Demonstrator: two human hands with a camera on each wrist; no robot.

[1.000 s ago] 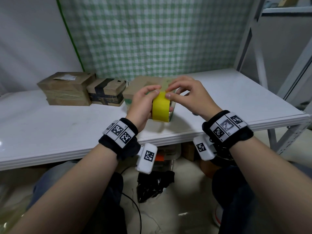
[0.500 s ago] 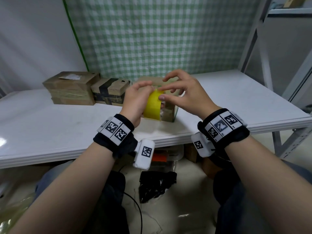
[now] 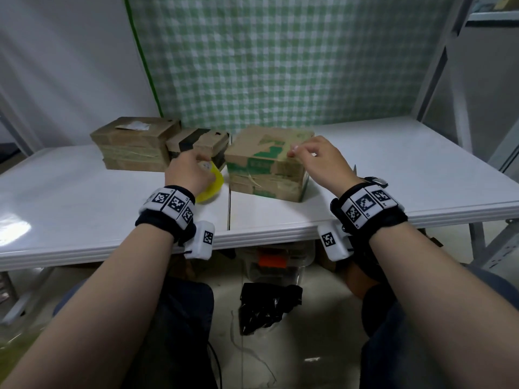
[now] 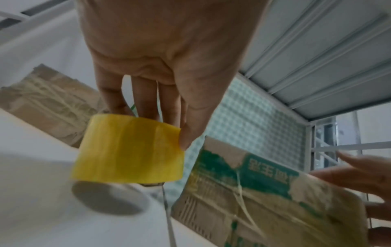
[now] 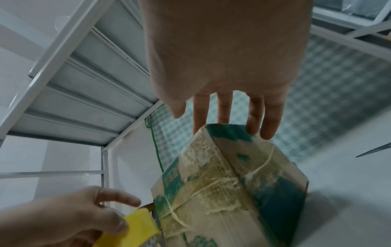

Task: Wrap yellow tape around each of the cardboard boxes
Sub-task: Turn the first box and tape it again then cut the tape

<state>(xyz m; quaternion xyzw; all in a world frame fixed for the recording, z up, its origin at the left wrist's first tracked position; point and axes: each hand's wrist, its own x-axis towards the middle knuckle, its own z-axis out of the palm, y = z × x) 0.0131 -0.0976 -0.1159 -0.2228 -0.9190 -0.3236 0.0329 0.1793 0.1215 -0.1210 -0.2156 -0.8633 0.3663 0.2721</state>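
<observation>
At the left of the head view, a plain cardboard box point(image 3: 134, 143) with a white label on top sits toward the back of the white table point(image 3: 70, 197). Just right of it, touching or nearly so, stands a smaller box banded with black tape point(image 3: 198, 143).

In front of that smaller box, left of centre, the left hand point(image 3: 188, 174) grips the roll of yellow tape point(image 3: 210, 186), fingers curled over the top of the roll and thumb against its side. In the left wrist view the roll point(image 4: 129, 148) hangs just above the table, casting a round shadow beneath it.

Right of the roll, at centre frame, is the green-printed cardboard box point(image 3: 266, 164), resting on the table, with old pale tape and thin strands across its faces. The roll is just beside its left face; whether they touch cannot be told.

Further right, the right hand point(image 3: 323, 161) hovers at the box's upper right edge, fingers loosely spread and holding nothing. In the right wrist view its fingertips point(image 5: 268, 132) are at the top edge of the box point(image 5: 228, 187).

At the far right, a grey metal shelf frame point(image 3: 438, 66) rises beside the green checked cloth point(image 3: 280, 57) hung behind the table.
</observation>
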